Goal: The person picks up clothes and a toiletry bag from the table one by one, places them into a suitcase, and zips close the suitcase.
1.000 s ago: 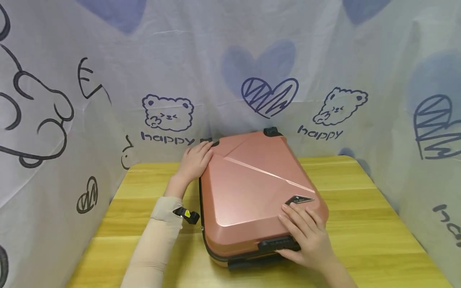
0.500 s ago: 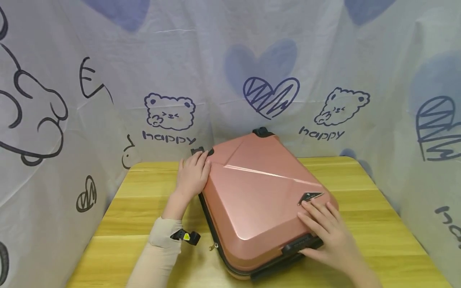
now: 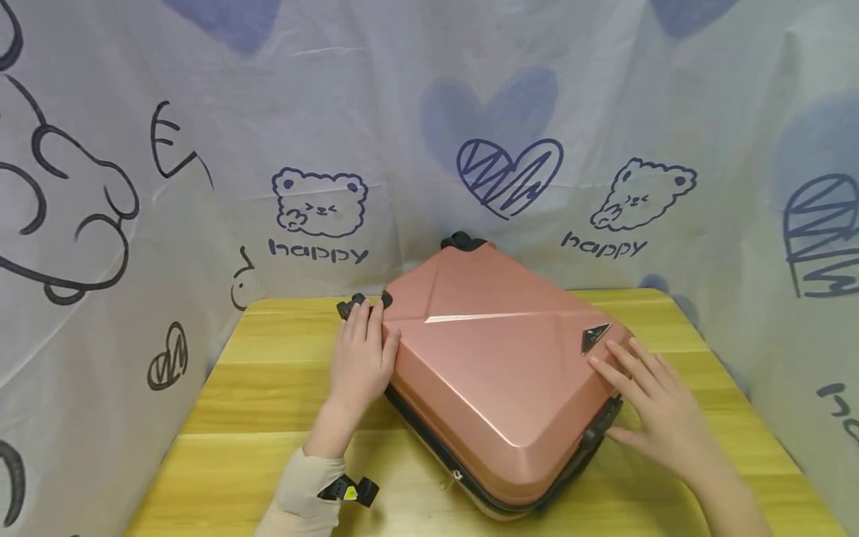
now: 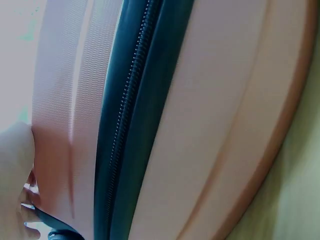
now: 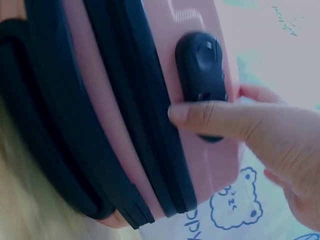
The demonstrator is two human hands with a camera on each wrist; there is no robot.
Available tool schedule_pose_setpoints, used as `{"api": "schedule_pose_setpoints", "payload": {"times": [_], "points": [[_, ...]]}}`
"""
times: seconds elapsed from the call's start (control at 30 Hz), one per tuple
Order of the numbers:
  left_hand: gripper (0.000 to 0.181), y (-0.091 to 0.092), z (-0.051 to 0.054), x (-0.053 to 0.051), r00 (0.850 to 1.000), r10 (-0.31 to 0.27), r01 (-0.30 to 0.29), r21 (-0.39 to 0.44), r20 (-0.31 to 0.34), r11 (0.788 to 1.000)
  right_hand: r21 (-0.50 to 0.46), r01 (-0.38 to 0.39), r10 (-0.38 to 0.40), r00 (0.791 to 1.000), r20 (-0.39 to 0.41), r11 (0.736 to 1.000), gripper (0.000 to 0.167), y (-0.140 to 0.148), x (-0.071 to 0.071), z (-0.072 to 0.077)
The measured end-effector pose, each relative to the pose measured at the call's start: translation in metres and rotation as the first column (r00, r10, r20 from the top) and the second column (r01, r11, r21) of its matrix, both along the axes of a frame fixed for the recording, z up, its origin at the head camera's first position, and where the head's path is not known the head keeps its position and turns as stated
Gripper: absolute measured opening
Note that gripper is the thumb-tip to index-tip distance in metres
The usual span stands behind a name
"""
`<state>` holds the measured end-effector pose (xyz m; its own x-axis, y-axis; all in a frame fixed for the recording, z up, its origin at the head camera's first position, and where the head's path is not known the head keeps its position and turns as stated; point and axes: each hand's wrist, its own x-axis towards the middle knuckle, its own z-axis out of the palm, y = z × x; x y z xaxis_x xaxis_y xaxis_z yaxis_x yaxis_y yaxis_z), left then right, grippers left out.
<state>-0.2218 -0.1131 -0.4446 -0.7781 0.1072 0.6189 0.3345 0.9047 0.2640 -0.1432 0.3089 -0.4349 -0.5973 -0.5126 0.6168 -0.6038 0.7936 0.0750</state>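
Note:
A pink hard-shell suitcase (image 3: 483,335) lies flat on the table, set at an angle, with one rounded corner towards me. My left hand (image 3: 362,358) rests on its left corner beside a black wheel (image 3: 352,304), fingers extended. My right hand (image 3: 661,406) spreads its fingers over the shell near a dark triangular badge (image 3: 595,338). In the right wrist view, its thumb lies across a black combination lock (image 5: 200,65) on the end panel. A black carry handle (image 5: 50,115) runs along that end. The left wrist view shows the closed zipper (image 4: 125,110) along the side.
Beneath is a yellow wood-grain table (image 3: 268,403). A pale cloth backdrop (image 3: 403,149) with bears and hearts hangs behind and at both sides, and the suitcase's far corner wheel (image 3: 463,240) is close to it. A zipper pull (image 3: 455,477) dangles at the near-left side.
The suitcase has turned counterclockwise on the table, its handle end swinging to the right. My right hand has moved right and up with it; my left hand has slid slightly nearer to me.

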Motion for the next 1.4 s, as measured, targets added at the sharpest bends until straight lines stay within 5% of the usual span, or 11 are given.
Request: {"api": "schedule_pose_setpoints", "payload": {"times": [0.23, 0.43, 0.57, 0.8, 0.97, 1.13, 1.4], "points": [[0.059, 0.004, -0.004, 0.010, 0.999, -0.024, 0.024, 0.002, 0.045, 1.000, -0.007, 0.090, -0.090, 0.996, -0.016, 0.996, 0.081, -0.004, 0.013, -0.004], [0.064, -0.015, -0.002, 0.003, 0.988, -0.117, 0.121, -0.032, 0.104, 0.992, -0.080, -0.020, 0.016, 0.999, -0.045, 0.997, 0.064, -0.017, 0.027, -0.008], [0.065, -0.027, 0.003, -0.006, 0.977, -0.169, 0.175, -0.032, 0.130, 0.984, -0.155, -0.077, 0.071, 0.996, -0.044, 0.985, 0.068, -0.027, 0.030, -0.010], [0.066, -0.028, 0.006, -0.008, 0.976, -0.172, 0.176, -0.023, 0.132, 0.984, -0.166, -0.022, 0.026, 0.999, 0.025, 0.986, 0.071, -0.030, 0.027, -0.015], [0.071, -0.025, -0.001, 0.008, 0.985, -0.160, 0.162, -0.041, 0.061, 0.986, -0.213, 0.001, 0.029, 0.990, 0.139, 0.977, 0.058, -0.023, 0.014, -0.015], [0.080, -0.016, -0.009, 0.024, 0.984, -0.176, 0.175, -0.033, -0.012, 0.984, -0.261, 0.053, 0.015, 0.967, 0.254, 0.964, 0.064, -0.018, -0.009, -0.008], [0.095, 0.000, -0.019, 0.036, 0.971, -0.182, 0.167, -0.108, -0.152, 0.980, -0.318, 0.147, 0.009, 0.897, 0.443, 0.937, 0.062, -0.020, -0.066, 0.006]]}}
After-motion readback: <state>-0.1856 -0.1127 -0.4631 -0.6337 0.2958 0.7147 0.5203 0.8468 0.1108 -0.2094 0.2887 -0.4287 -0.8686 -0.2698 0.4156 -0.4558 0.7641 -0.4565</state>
